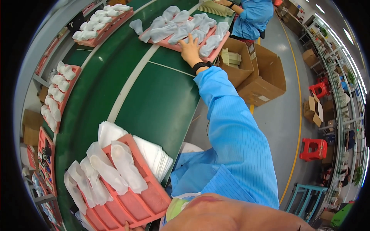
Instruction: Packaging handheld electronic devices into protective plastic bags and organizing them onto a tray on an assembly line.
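My right hand (190,51), with a dark band at its wrist, reaches to the far pink tray (210,58). Its fingers are spread at the tray's near edge, touching or just over the white-wrapped pieces (181,30) lying there. At the bottom edge of the picture, a little of my left hand (133,228) shows, its fingers on the near edge of a tilted pink divided tray (131,210). Several long pieces in cloudy white sleeves (127,169) lie in that tray's far compartments; its near compartments are bare. Part of the tray rests over a stack of white sleeves (152,158).
Beyond the pale rail, a green belt (92,92) runs alongside, with more loaded pink trays (63,100) at its left. Cardboard boxes (266,73) stand on the floor at right. A co-worker in a blue smock (252,17) is at the far end. Red stools (313,149) stand farther right.
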`<action>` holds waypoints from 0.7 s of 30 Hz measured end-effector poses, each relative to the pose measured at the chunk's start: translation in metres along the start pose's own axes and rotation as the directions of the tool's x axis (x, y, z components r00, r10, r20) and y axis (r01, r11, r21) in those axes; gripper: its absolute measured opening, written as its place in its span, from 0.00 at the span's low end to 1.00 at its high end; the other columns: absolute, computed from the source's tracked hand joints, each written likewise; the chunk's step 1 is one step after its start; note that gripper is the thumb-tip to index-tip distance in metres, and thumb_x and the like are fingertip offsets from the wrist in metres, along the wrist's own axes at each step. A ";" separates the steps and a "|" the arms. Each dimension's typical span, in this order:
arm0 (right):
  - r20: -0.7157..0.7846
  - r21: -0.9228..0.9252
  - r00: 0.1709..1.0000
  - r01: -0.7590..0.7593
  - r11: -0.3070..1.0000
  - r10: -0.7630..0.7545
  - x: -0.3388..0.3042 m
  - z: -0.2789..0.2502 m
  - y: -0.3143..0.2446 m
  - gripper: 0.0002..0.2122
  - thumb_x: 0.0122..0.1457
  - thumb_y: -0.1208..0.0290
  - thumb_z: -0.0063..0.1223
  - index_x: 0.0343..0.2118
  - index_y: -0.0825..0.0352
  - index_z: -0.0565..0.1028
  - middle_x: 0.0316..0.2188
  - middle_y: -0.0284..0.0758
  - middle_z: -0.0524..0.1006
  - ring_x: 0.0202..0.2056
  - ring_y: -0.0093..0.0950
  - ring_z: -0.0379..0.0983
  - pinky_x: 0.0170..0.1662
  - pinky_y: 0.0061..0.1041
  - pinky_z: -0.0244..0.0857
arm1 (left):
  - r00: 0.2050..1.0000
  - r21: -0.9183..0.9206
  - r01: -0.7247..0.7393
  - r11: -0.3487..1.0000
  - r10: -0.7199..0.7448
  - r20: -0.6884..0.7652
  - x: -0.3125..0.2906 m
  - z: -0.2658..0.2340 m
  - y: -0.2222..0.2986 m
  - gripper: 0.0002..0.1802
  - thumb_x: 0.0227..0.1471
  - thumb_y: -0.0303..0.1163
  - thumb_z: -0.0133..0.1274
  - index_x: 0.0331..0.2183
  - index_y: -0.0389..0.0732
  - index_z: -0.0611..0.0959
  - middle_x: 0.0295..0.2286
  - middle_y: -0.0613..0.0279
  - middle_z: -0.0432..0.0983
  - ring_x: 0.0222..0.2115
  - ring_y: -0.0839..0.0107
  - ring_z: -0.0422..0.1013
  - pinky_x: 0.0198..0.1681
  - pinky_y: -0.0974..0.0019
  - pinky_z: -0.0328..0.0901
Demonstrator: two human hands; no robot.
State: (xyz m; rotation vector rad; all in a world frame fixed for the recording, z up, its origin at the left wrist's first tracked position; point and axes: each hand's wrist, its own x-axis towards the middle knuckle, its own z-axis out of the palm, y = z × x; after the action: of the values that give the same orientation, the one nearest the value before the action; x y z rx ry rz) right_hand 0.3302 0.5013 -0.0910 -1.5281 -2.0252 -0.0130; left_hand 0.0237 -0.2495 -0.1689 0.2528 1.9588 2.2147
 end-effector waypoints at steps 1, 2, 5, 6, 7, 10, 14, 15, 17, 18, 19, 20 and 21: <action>-0.014 -0.007 1.000 -0.006 1.000 0.006 0.014 0.004 0.009 0.21 0.48 0.78 0.54 0.45 0.48 0.74 0.64 0.47 0.48 0.60 0.65 0.45 0.56 0.68 0.48 | 1.000 0.011 -0.007 1.000 0.007 -0.001 0.000 0.009 -0.001 0.24 0.49 0.27 0.55 0.50 0.35 0.71 0.54 0.48 0.61 0.55 0.57 0.60 0.59 0.56 0.57; -0.024 -0.008 1.000 -0.013 1.000 0.013 0.025 0.009 0.015 0.20 0.49 0.77 0.54 0.45 0.48 0.74 0.64 0.47 0.48 0.60 0.65 0.45 0.56 0.68 0.48 | 1.000 0.028 -0.018 0.999 0.018 -0.004 0.000 0.014 0.001 0.24 0.49 0.27 0.54 0.49 0.35 0.71 0.54 0.48 0.62 0.55 0.57 0.60 0.59 0.56 0.57; -0.044 -0.020 0.999 -0.026 0.999 0.025 0.061 0.017 0.038 0.20 0.49 0.77 0.54 0.46 0.48 0.74 0.64 0.47 0.48 0.60 0.65 0.45 0.55 0.68 0.49 | 0.999 0.082 -0.048 0.996 0.048 0.000 0.008 0.036 0.009 0.23 0.50 0.27 0.54 0.49 0.36 0.71 0.54 0.49 0.62 0.54 0.57 0.60 0.59 0.56 0.58; -0.053 -0.041 0.998 -0.033 0.999 0.031 0.073 0.018 0.046 0.20 0.49 0.76 0.54 0.46 0.47 0.74 0.64 0.47 0.49 0.60 0.65 0.45 0.55 0.68 0.49 | 0.998 0.100 -0.060 0.993 0.060 0.003 0.011 0.043 0.014 0.22 0.50 0.28 0.54 0.49 0.36 0.72 0.53 0.49 0.62 0.54 0.57 0.60 0.59 0.57 0.58; -0.048 -0.026 0.998 -0.034 0.999 0.032 0.078 0.023 0.053 0.20 0.49 0.76 0.54 0.46 0.47 0.74 0.64 0.47 0.49 0.60 0.65 0.45 0.55 0.68 0.49 | 0.998 0.127 -0.070 0.989 0.070 0.007 0.014 0.047 0.020 0.22 0.50 0.28 0.54 0.49 0.36 0.72 0.53 0.50 0.62 0.54 0.57 0.60 0.58 0.57 0.58; -0.028 -0.154 1.000 -0.001 0.988 -0.003 0.104 0.024 0.089 0.23 0.50 0.76 0.55 0.49 0.45 0.72 0.63 0.48 0.52 0.57 0.68 0.49 0.52 0.63 0.57 | 0.996 0.189 -0.086 0.978 0.082 0.026 0.021 0.065 0.032 0.21 0.51 0.28 0.54 0.48 0.37 0.72 0.53 0.51 0.62 0.54 0.58 0.61 0.58 0.57 0.58; -0.020 -0.131 0.999 0.037 0.991 -0.040 0.125 0.028 0.119 0.25 0.48 0.75 0.59 0.50 0.43 0.71 0.63 0.48 0.53 0.57 0.66 0.51 0.54 0.59 0.58 | 0.995 0.264 -0.103 0.959 0.098 0.032 0.023 0.082 0.051 0.20 0.52 0.29 0.54 0.47 0.38 0.72 0.52 0.52 0.63 0.53 0.58 0.61 0.57 0.58 0.59; -0.001 -0.138 1.000 0.016 0.990 -0.016 0.128 0.027 0.125 0.26 0.48 0.75 0.60 0.50 0.42 0.71 0.63 0.48 0.53 0.57 0.66 0.52 0.55 0.57 0.58 | 0.995 0.282 -0.102 0.954 0.096 0.034 0.023 0.087 0.054 0.19 0.52 0.29 0.54 0.47 0.39 0.72 0.52 0.52 0.63 0.53 0.58 0.61 0.57 0.58 0.59; 0.023 -0.145 1.000 0.008 0.989 -0.005 0.133 0.028 0.131 0.26 0.47 0.75 0.61 0.50 0.41 0.71 0.63 0.48 0.53 0.58 0.65 0.52 0.55 0.56 0.57 | 0.996 0.315 -0.093 0.944 0.087 0.033 0.019 0.093 0.058 0.19 0.52 0.30 0.53 0.47 0.39 0.72 0.52 0.53 0.63 0.53 0.58 0.61 0.56 0.58 0.59; 0.009 -0.167 1.000 0.012 0.986 -0.011 0.135 0.030 0.131 0.27 0.47 0.74 0.61 0.51 0.42 0.71 0.63 0.48 0.53 0.58 0.65 0.52 0.56 0.55 0.57 | 0.996 0.332 -0.085 0.939 0.079 0.031 0.017 0.094 0.061 0.18 0.53 0.30 0.53 0.46 0.39 0.72 0.51 0.53 0.63 0.52 0.59 0.61 0.56 0.59 0.60; -0.004 -0.187 1.000 0.019 0.982 -0.020 0.137 0.033 0.130 0.27 0.47 0.74 0.61 0.51 0.42 0.70 0.63 0.48 0.54 0.58 0.64 0.52 0.57 0.54 0.57 | 0.997 0.349 -0.075 0.934 0.070 0.025 0.014 0.093 0.063 0.18 0.53 0.30 0.53 0.46 0.40 0.72 0.51 0.54 0.63 0.52 0.59 0.62 0.56 0.59 0.60; -0.015 -0.208 0.999 0.029 0.978 -0.033 0.139 0.035 0.129 0.28 0.47 0.74 0.61 0.52 0.42 0.70 0.63 0.48 0.54 0.58 0.64 0.52 0.57 0.53 0.57 | 0.998 0.365 -0.062 0.929 0.060 0.017 0.009 0.090 0.065 0.18 0.53 0.30 0.53 0.46 0.40 0.72 0.51 0.54 0.64 0.52 0.59 0.62 0.56 0.59 0.60; -0.005 -0.207 0.999 0.050 0.977 -0.052 0.140 0.033 0.130 0.28 0.47 0.74 0.61 0.52 0.42 0.70 0.63 0.48 0.54 0.58 0.64 0.52 0.57 0.53 0.57 | 0.999 0.380 -0.047 0.924 0.049 0.005 0.003 0.087 0.067 0.17 0.53 0.30 0.53 0.46 0.40 0.72 0.51 0.54 0.64 0.52 0.59 0.62 0.56 0.59 0.60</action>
State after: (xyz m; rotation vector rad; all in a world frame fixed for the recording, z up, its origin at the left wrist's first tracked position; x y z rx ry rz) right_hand 0.4071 0.6792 -0.0974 -1.5958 -2.1086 -0.2586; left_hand 0.0400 -0.1731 -0.0919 0.3493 2.3980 1.8409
